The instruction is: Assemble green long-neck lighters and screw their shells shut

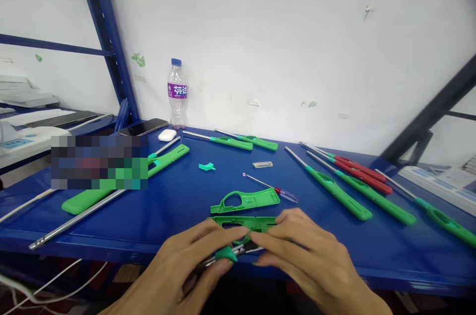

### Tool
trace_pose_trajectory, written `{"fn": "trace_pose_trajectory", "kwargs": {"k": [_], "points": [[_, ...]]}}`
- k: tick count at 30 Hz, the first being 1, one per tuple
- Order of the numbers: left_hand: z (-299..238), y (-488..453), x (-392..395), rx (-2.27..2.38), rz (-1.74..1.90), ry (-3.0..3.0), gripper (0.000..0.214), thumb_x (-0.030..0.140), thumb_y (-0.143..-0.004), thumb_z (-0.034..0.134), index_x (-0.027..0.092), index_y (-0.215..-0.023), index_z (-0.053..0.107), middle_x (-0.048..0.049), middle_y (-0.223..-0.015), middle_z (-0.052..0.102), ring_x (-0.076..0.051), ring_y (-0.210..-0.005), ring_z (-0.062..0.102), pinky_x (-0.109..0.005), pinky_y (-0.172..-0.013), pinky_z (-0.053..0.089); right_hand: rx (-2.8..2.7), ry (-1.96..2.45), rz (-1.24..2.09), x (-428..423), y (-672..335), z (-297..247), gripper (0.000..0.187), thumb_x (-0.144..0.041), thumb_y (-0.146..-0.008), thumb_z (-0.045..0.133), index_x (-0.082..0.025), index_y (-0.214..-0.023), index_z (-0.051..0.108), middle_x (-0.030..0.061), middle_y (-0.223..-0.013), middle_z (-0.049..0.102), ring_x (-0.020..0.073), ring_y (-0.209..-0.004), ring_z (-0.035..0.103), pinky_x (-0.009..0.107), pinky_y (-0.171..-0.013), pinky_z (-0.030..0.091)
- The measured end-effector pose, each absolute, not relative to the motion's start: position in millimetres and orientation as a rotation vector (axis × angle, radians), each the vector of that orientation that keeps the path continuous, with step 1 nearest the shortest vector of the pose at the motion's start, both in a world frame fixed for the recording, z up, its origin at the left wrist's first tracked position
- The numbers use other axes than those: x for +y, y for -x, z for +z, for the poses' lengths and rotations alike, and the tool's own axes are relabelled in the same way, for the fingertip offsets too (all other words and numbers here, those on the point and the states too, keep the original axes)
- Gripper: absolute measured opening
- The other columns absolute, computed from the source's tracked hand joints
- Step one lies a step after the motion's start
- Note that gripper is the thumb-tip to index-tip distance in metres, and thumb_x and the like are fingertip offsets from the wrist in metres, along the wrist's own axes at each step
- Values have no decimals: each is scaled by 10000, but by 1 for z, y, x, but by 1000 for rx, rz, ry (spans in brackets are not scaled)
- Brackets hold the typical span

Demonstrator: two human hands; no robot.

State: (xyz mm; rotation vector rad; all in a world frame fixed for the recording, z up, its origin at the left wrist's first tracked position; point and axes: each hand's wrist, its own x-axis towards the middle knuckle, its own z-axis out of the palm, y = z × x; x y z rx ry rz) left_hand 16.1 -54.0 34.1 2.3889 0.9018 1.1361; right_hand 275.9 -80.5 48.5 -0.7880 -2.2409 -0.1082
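At the table's front edge, my left hand point(186, 260) grips the metal tube of a gas lighter's inner assembly, its teal collar point(226, 254) showing between thumb and fingers. My right hand point(308, 250) pinches the other end, where dark and silver parts meet; my fingertips hide much of the join. Just behind the fingers lies an open green handle half point(238, 220), partly covered by both hands. Beyond it is a second green handle half point(253, 201), inside facing up. A screwdriver point(286, 195) with a clear purple handle rests behind that, near a small clear part point(263, 164) and a teal trigger piece point(207, 166).
Green lighters point(338, 193) and red lighters point(362, 176) lie at right, with two more green ones point(232, 143) at the back. A bottle point(177, 99), white case point(167, 135) and phone point(145, 127) stand near the wall. A blurred patch covers part of the left.
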Motion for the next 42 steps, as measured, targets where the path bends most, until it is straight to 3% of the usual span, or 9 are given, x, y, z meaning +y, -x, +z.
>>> {"fn": "trace_pose_trajectory", "kwargs": {"k": [5,10,14,17,24,32,42], "points": [[39,-19,-55,812,1051,-2353,284,263,-1054,574,345,-1242,770,1,-1112,800,-137,-851,787,-149,-685,626,-2205,802,-99,-80,-275,48,172,-89,-1094,607,-170,-1174,735,30,-961,718,166,-800,605,347,-802,487],[37,-17,-56,809,1053,-2287,243,337,-1054,604,344,-1217,785,-6,-1095,804,-144,-856,793,-175,-751,641,-2186,792,-106,-79,-274,49,107,-141,-1102,624,-176,-1120,724,26,-933,730,170,-794,607,348,-772,469],[34,-16,-57,778,949,-2191,272,330,-1075,579,348,-1267,771,9,-998,813,-102,-642,755,-130,-581,603,-2192,798,-96,-77,-272,49,157,-196,-1125,596,-157,-1016,702,20,-869,707,163,-782,592,339,-748,456],[34,-16,-56,760,890,-2171,295,290,-1075,579,362,-1303,752,33,-986,811,-74,-572,724,-129,-608,612,-2195,800,-66,-77,-272,47,157,-191,-1130,581,-151,-1021,688,22,-880,702,167,-804,582,342,-774,446],[31,-19,-57,792,1096,-2417,286,232,-1041,606,335,-1252,769,-8,-1120,792,-141,-867,807,-159,-759,647,-2165,987,92,-83,-269,47,161,-192,-1129,584,-202,-992,667,-20,-900,682,158,-805,569,329,-828,428],[26,-20,-55,748,1095,-2479,380,153,-1025,559,340,-1305,736,0,-1100,772,-153,-887,814,-188,-831,657,-2220,1011,194,-86,-267,50,161,-403,-1123,621,-270,-1113,713,-54,-947,733,146,-823,647,305,-823,462],[18,-15,-54,706,1089,-2536,403,121,-1042,555,313,-1376,675,-11,-1158,753,-146,-938,805,-216,-893,648,-2229,1012,126,-84,-274,46,113,-194,-1115,607,-216,-1040,688,-27,-938,706,166,-805,588,337,-821,437]]}}
